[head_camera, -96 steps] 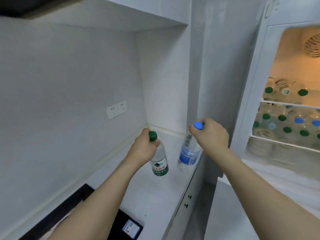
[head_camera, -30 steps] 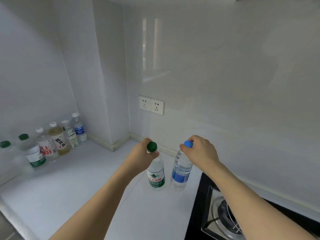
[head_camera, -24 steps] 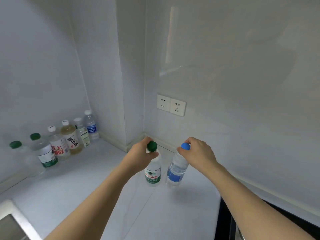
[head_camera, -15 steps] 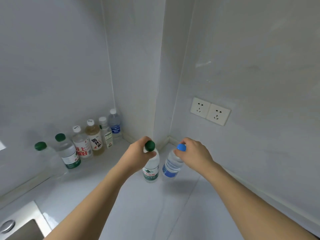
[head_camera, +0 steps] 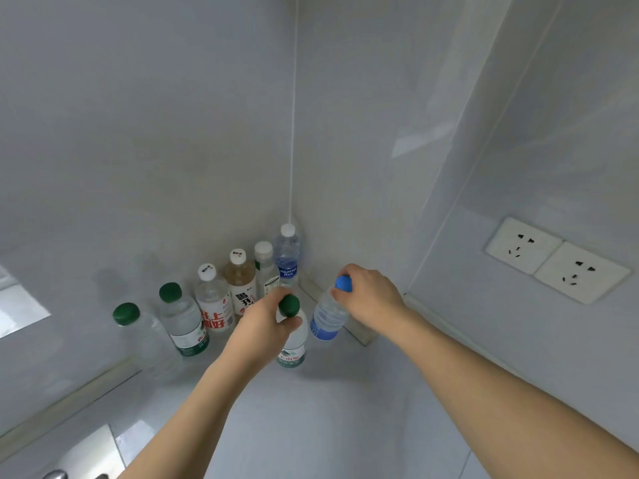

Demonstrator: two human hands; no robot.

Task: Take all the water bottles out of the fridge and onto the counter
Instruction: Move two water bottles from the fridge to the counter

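My left hand (head_camera: 264, 323) grips the neck of a green-capped water bottle (head_camera: 293, 347) just under its cap. My right hand (head_camera: 370, 297) holds a blue-capped water bottle (head_camera: 326, 318) by its top, tilted, its base toward the left. Both bottles hang just above the white counter (head_camera: 311, 426), near the wall corner. A row of several bottles stands along the back wall: two green-capped ones (head_camera: 185, 321), white-capped ones (head_camera: 214, 302) and a blue-labelled one (head_camera: 287, 257) in the corner. The fridge is out of view.
A double wall socket (head_camera: 556, 259) sits on the right wall. A white skirting strip (head_camera: 449, 326) runs along the base of the walls. A metal sink edge (head_camera: 55, 473) shows at the bottom left.
My view has swung left from the fridge, past the stove, to the counter corner. Both hands have carried their bottles toward the row against the wall.
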